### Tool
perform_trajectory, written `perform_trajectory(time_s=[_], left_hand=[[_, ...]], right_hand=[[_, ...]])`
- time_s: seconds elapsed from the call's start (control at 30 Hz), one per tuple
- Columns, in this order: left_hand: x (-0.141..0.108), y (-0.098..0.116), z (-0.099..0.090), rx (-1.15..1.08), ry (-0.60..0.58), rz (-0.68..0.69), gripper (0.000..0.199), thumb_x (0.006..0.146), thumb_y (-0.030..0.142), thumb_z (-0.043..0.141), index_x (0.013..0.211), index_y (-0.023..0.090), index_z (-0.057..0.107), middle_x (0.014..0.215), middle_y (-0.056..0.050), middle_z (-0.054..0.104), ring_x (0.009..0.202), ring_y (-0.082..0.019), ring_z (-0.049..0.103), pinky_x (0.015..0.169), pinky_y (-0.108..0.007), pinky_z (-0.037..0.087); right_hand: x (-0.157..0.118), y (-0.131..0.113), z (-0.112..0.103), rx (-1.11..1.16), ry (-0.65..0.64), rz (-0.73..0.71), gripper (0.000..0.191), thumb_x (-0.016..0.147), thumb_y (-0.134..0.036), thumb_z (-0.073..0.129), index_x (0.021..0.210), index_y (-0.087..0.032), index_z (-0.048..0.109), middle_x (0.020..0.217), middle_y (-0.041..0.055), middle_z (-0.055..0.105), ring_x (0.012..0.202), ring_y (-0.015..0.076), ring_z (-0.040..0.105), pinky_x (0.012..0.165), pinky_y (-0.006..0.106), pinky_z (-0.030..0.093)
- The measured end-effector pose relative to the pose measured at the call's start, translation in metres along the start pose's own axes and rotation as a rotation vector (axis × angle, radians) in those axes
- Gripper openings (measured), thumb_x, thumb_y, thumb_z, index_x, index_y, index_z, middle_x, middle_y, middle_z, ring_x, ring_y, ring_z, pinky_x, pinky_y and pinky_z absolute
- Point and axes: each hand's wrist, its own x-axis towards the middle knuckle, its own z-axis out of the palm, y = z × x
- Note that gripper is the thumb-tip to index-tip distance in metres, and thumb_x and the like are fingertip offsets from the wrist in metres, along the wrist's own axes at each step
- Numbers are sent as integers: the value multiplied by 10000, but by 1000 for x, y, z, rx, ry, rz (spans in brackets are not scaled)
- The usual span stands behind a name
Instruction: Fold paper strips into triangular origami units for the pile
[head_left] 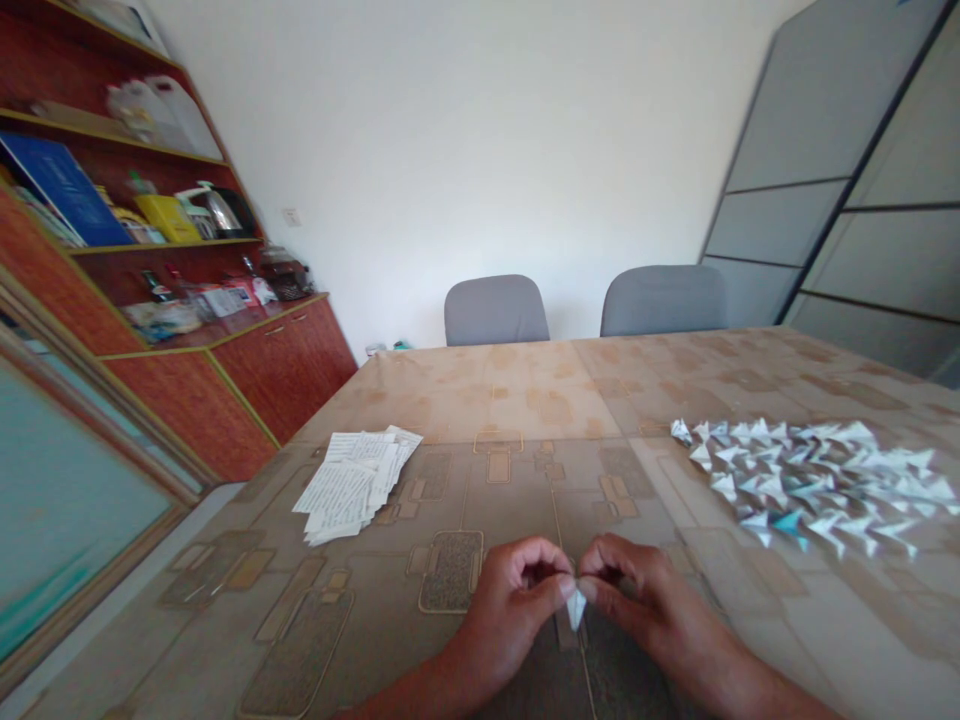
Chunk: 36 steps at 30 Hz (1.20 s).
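Observation:
Between my two hands, just above the tablecloth, is a small folded piece of paper [576, 609] with a narrow point hanging down. My left hand [519, 592] pinches it from the left with thumb and forefinger. From the other side, my right hand [636, 590] pinches it with thumb and forefinger close to the left fingertips. The upper part of the paper is hidden by the fingers. To the left lies a loose pile of printed paper slips [356, 485]. At the right stand rows of small folded paper pieces [810, 480], mostly white, one partly teal.
A patterned brown tablecloth [517, 400] covers the large table. Two grey chairs [496, 310] stand at its far edge. A reddish wooden cabinet [292, 365] with loaded shelves is at the left, and grey panelled doors [795, 150] are at the right.

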Motion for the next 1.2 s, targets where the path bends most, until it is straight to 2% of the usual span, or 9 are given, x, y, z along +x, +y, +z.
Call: perform_trajectory(time_s=[0.13, 0.23, 0.33, 0.43, 0.6, 0.83, 0.93, 1.07, 1.2], left_hand=[[3, -1, 0, -116, -36, -38, 178, 715, 299, 684, 735, 135, 619, 655, 9, 574, 617, -122, 523, 607, -229, 395], [2, -1, 1, -164, -44, -20, 192, 667, 259, 725, 771, 135, 622, 704, -2, 605, 653, -129, 550, 641, -238, 416], [0, -1, 2, -120, 8, -48, 147, 659, 231, 710, 726, 128, 629, 682, -8, 612, 639, -129, 551, 632, -239, 414], [-1, -2, 2, -82, 56, -81, 142, 645, 240, 703, 665, 133, 613, 627, 3, 593, 598, -123, 534, 593, -231, 397], [-2, -4, 4, -41, 57, -81, 154, 617, 252, 697, 627, 145, 586, 577, 21, 561, 545, -110, 501, 550, -222, 373], [-2, -5, 3, -61, 6, -91, 152, 617, 245, 684, 624, 152, 564, 547, 29, 545, 517, -106, 483, 525, -217, 362], [-1, -4, 4, -61, 33, -74, 149, 626, 244, 675, 632, 151, 559, 564, 25, 547, 533, -107, 494, 533, -216, 366], [-2, -6, 7, -34, 26, -73, 134, 624, 234, 665, 625, 146, 563, 556, 17, 550, 525, -112, 499, 524, -222, 372], [-3, -7, 8, -48, 2, -49, 139, 636, 235, 673, 653, 143, 569, 576, 16, 555, 528, -110, 506, 525, -222, 386]], right_hand=[[2, 0, -1, 125, 27, 58, 451, 870, -602, 499, 692, -188, 511, 634, -21, 467, 606, 144, 446, 551, 245, 350], [5, 2, 0, 162, 77, 63, 453, 864, -612, 498, 691, -194, 489, 639, -28, 443, 604, 140, 430, 546, 242, 346], [5, 1, -1, 151, 75, 31, 403, 891, -554, 488, 708, -195, 502, 651, -24, 467, 618, 145, 458, 562, 242, 371], [2, -2, -2, 43, 50, -32, 296, 912, -447, 507, 776, -189, 557, 720, 3, 556, 686, 162, 532, 620, 252, 407], [0, -4, -2, -66, 53, -88, 251, 915, -373, 520, 759, -183, 573, 748, 20, 585, 706, 168, 562, 646, 261, 418], [4, 1, 1, 185, -3, -24, 382, 913, -505, 491, 697, -191, 517, 634, -30, 491, 614, 134, 479, 568, 226, 389], [5, -1, -1, 113, 67, -48, 331, 904, -437, 537, 693, -183, 547, 639, -19, 531, 618, 137, 505, 572, 229, 395], [2, -7, -3, -54, 70, -109, 217, 905, -316, 543, 745, -178, 591, 712, 16, 600, 679, 159, 576, 615, 244, 427], [2, -8, -2, -119, 82, -191, 253, 931, -305, 506, 717, -186, 565, 712, 14, 585, 669, 151, 574, 614, 240, 430]])
